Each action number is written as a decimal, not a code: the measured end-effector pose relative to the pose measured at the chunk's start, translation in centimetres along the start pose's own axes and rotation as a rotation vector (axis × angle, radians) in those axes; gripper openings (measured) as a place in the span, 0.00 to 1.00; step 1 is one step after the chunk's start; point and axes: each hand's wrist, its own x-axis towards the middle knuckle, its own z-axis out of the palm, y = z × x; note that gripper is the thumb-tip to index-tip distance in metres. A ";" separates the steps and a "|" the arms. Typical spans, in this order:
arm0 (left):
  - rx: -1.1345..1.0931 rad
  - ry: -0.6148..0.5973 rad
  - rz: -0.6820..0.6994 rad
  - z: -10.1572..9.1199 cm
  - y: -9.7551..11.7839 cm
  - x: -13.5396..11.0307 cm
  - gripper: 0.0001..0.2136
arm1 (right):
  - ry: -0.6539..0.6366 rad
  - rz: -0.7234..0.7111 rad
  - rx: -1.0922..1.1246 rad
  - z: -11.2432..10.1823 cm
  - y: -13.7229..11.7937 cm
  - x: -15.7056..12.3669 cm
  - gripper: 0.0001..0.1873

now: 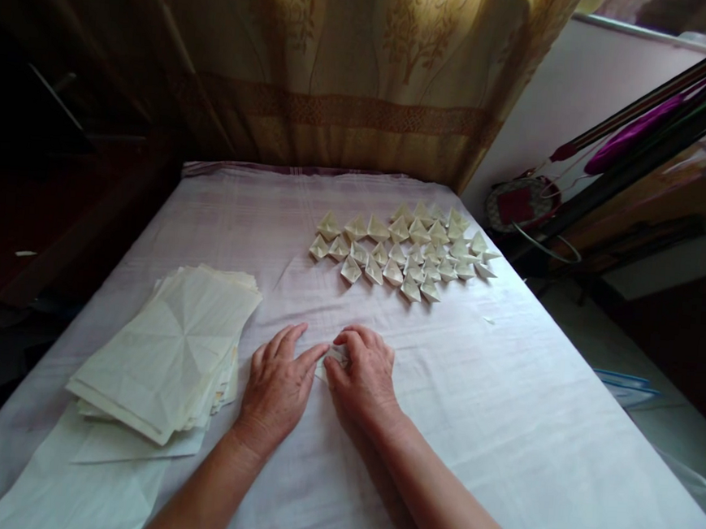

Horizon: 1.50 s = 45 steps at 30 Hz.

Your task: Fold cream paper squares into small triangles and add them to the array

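Observation:
Between my two hands lies a small folded piece of white paper (322,369), mostly covered by my fingers. My right hand (364,373) pinches it, thumb in front and fingers curled over the far side. My left hand (279,383) rests on the cloth with its fingers stretched out, the thumb tip reaching the paper's left edge. Beyond the hands, several small folded paper boats (395,251) stand in uneven rows. To the left is a thick stack of creased paper sheets (176,340), the top one showing star-like fold lines.
A pale plaid cloth (487,422) covers the table or bed surface. Loose sheets (85,480) lie under the stack at the near left. A patterned curtain (356,69) hangs at the far edge. To the right stand a round bag (522,203) and a dark slanted frame (637,148).

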 end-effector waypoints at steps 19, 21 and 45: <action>-0.073 0.118 0.117 -0.9 -0.6 -0.7 0.16 | 0.031 0.001 0.057 -0.2 0.8 0.1 0.04; 0.016 0.098 0.137 -1.2 -0.6 -1.1 0.19 | 0.038 -0.003 0.064 -0.2 0.8 0.1 0.04; 0.163 0.108 0.145 -1.0 0.7 -0.3 0.21 | 0.040 -0.035 0.095 -0.3 1.0 -0.2 0.04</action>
